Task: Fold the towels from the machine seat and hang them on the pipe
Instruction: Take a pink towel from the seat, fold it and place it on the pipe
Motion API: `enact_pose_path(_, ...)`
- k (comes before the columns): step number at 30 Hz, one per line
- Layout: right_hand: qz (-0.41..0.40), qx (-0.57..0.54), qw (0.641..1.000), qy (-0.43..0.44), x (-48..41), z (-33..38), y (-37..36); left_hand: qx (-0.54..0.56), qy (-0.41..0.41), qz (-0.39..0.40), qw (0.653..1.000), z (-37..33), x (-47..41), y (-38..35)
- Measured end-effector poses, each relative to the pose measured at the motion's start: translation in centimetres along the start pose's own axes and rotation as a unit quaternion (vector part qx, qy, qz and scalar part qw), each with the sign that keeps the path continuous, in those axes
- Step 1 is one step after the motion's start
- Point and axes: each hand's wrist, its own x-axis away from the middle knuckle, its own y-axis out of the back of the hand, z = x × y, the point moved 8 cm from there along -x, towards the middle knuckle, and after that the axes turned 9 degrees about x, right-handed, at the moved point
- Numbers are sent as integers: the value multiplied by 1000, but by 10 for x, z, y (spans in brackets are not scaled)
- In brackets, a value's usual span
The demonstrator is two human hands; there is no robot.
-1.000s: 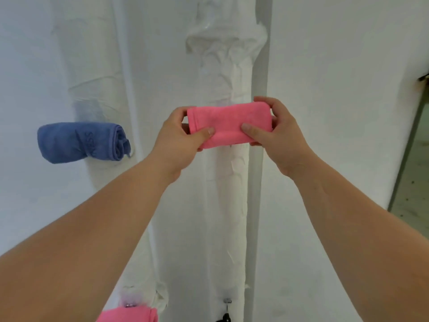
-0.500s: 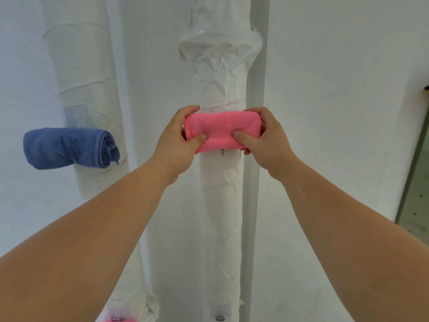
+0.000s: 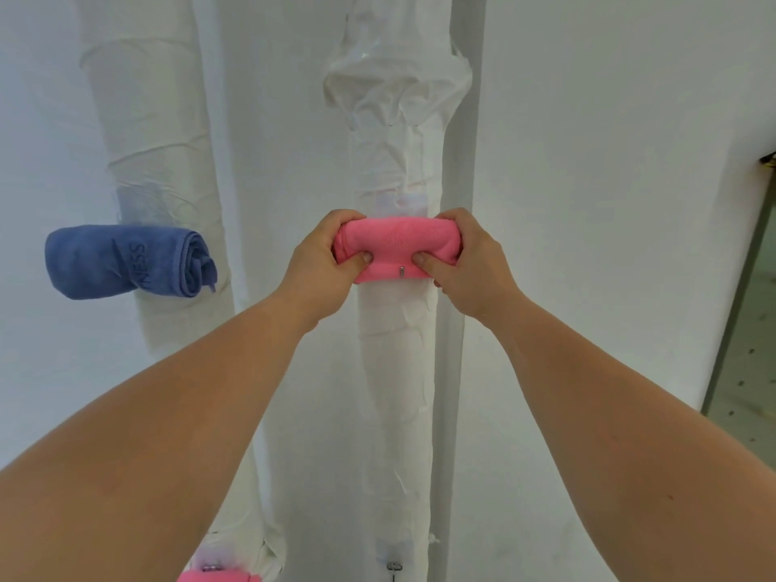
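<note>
both hands now sit closer together than a second ago, and the pink towel (image 3: 397, 247) between them has gone from a flat band to a short, fat roll. it is pushed against the centre pipe (image 3: 394, 371), where before it was held out in front of it. the left hand (image 3: 319, 266) grips the roll's left end, fingers curled over the top and thumb dug into the front. the right hand (image 3: 470, 266) grips the right end the same way. the two thumbs lie near each other on the lower front of the roll, and a small metal hook tip (image 3: 401, 270) pokes out between them. the towel lies crosswise on the front of the centre pipe, below the crumpled bulge in its white wrapping.

left of the centre pipe stands a second wrapped pipe (image 3: 168, 161). a rolled blue towel (image 3: 126, 262) marked "ness" hangs on it, level with the pink one. low down, left of the centre pipe's foot, the top of another pink towel (image 3: 214, 576) shows at the picture's edge. near the bottom of the centre pipe itself sits a lower hook (image 3: 394, 567). right of the centre pipe is a white wall (image 3: 609, 203), and further right a dark door frame (image 3: 741, 312).
</note>
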Motion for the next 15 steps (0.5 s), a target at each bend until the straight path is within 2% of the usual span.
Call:
enact_pose_path(5, 37, -6, 998, -43, 5, -7, -7, 20, 32, 11, 999, 4, 6, -3)
enact_pose_path(9, 87, 7, 993, -77, 0, -5, -8, -10, 60, 20, 998, -1, 6, -5)
enact_pose_path(12, 67, 0, 991, -113, -1, -4, -4, -19, 89, 14, 996, -4, 8, -6)
enact_pose_path(15, 13, 48, 992, -116, -3, -4, -1, -53, 64, -21, 996, -12, 9, -4)
